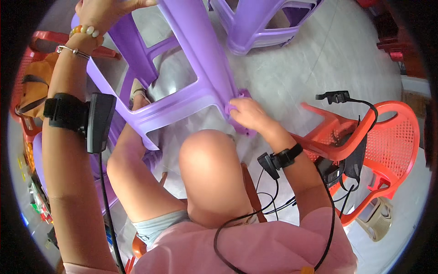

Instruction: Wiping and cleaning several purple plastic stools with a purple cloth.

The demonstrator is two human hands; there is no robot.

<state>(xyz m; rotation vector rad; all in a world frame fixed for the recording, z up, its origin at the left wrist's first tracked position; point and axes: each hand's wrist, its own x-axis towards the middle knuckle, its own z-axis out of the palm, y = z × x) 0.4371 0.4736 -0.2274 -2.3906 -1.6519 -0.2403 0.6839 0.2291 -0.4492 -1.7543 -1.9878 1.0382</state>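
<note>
A purple plastic stool (167, 106) lies tilted before me, its legs and crossbars spreading across the upper middle of the view. My left hand (102, 12) is at its upper left part, thumb stretched towards a leg; the picture's top edge cuts off the hand, so its hold is unclear. Bead and metal bracelets circle that wrist. My right hand (249, 113) is closed on a purple cloth (243, 130), which it presses against the end of a stool leg near my knee. Part of the cloth is hidden behind the fingers.
More purple stools (260, 34) stand stacked at the top. A red plastic armchair (393, 147) with a black bag (354, 167) and cables is at right, a small beige stool (376, 219) behind it. At left, a brown bag (36, 89) rests on another red chair. Cables run from both forearm straps.
</note>
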